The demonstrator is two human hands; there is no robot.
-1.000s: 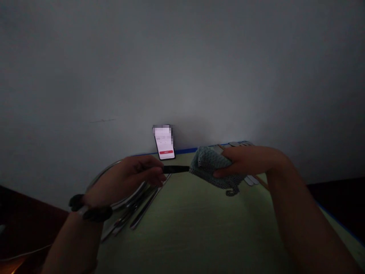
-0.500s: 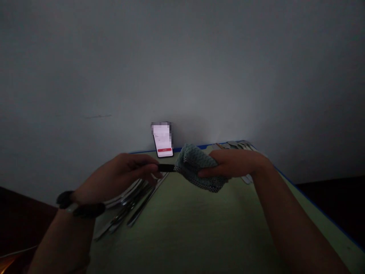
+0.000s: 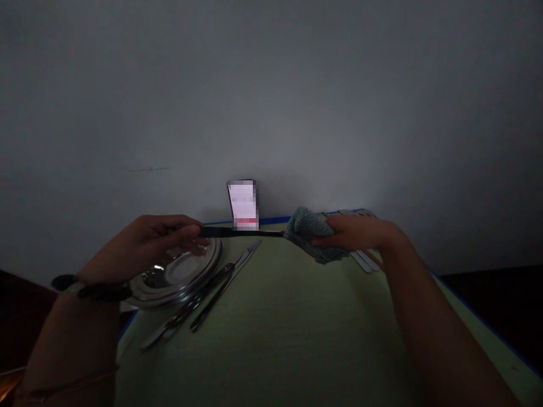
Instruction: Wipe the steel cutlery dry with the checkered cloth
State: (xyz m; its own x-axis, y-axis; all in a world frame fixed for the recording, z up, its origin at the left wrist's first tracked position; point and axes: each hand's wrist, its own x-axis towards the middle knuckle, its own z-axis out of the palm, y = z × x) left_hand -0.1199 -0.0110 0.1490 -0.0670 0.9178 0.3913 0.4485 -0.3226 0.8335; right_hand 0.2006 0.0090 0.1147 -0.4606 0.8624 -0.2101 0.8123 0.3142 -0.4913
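- My left hand [image 3: 153, 240] pinches the dark utensil [image 3: 241, 232] by its handle; its axis runs 9 to 3 o'clock over the counter [image 3: 288, 328].
- My right hand [image 3: 360, 234] clamps the cloth [image 3: 307, 232] on its 3 o'clock end.

Both arms reach forward, the left grip [image 3: 158, 240] and right grip [image 3: 357, 234] closed, well apart.

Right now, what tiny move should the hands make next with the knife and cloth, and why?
Probably pull the grey-green checked cloth off the tip of the black-handled knife. The right hand pinches the cloth around the blade's far end, the left hand grips the handle above the round steel plate, and most of the blade shows bare between them.
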